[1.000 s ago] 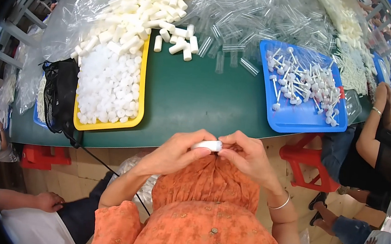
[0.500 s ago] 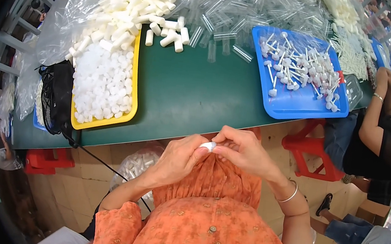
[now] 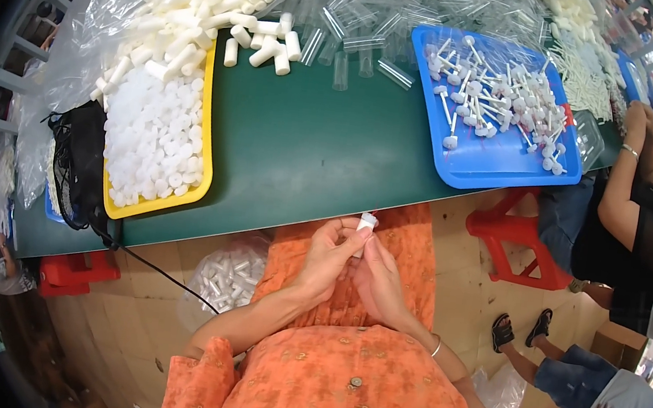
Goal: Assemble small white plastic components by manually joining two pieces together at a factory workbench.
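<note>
A small white cylindrical piece [image 3: 367, 223] with a wider, cap-like top stands upright between my hands, just off the table's near edge. My left hand [image 3: 328, 257] is closed, its thumb and fingertips on the piece's left side. From the right and below, my right hand [image 3: 381, 279] is closed on the same piece, thumb pressed to it. The piece's lower part is hidden by the fingers. To the left lies a yellow tray [image 3: 207, 154] of white plastic caps [image 3: 161, 137]. At the right, a blue tray [image 3: 471, 172] carries capped white sticks [image 3: 507, 104].
Cream foam cylinders [image 3: 196, 8] and clear tubes [image 3: 364, 15] are heaped along the back of the green table [image 3: 286, 135]. A black pouch [image 3: 78, 155] with a cord sits at the left. Beside the red stool [image 3: 511, 241], a person [image 3: 629, 230] sits at the right.
Both hands have come lower and closer together, the right one swinging down beneath the piece. The white piece has turned from lying sideways to upright. The view has shifted slightly.
</note>
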Demonstrator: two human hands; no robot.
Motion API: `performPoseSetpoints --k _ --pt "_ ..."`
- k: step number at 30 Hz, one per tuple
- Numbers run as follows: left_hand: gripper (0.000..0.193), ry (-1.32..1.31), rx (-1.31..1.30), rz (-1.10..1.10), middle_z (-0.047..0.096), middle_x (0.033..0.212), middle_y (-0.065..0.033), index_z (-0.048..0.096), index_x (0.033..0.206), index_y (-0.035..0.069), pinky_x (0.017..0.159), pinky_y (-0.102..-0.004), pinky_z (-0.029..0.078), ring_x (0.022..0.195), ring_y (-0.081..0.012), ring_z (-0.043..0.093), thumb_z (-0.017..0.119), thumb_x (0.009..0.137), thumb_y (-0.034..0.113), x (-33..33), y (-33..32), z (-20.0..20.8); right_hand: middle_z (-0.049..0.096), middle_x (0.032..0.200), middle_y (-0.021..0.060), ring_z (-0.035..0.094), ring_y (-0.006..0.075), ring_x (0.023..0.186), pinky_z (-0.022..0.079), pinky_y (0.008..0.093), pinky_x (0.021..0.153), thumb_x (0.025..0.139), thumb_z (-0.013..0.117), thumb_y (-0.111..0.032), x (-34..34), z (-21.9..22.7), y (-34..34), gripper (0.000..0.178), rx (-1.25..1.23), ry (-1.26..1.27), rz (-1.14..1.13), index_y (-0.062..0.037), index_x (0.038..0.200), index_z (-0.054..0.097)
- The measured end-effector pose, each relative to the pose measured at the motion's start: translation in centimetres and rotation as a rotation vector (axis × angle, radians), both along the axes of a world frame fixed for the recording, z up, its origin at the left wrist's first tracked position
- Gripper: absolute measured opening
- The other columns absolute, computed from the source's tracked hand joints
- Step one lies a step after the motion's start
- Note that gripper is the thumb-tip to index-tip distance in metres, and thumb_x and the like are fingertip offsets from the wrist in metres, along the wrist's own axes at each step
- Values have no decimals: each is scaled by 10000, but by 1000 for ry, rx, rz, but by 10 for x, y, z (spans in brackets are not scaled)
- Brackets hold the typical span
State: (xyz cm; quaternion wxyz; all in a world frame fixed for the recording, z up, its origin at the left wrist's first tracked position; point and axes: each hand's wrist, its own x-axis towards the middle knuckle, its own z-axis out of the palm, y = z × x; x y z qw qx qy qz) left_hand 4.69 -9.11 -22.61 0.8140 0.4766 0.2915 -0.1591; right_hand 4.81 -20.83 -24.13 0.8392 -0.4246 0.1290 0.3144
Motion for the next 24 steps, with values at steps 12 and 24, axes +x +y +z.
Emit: performPoseSetpoints --k 12,24 --pt "339 1 -286 -120 652 1170 -80 614 1184 -25 675 -261 549 818 -116 621 503 1017 248 14 15 3 418 739 -17 310 58 554 283 207 478 1073 353 -363 16 11 -2 289 374 229 -2 -105 985 449" --pt "305 -32 -249 -48 658 1170 -97 631 1159 -4 947 -331 470 1045 -165 599 528 1008 240 9 18 -5 298 647 -67 239 51 517 195 214 446 1069 331 -403 28 28 -7 274 436 491 85 -173 1069 478"
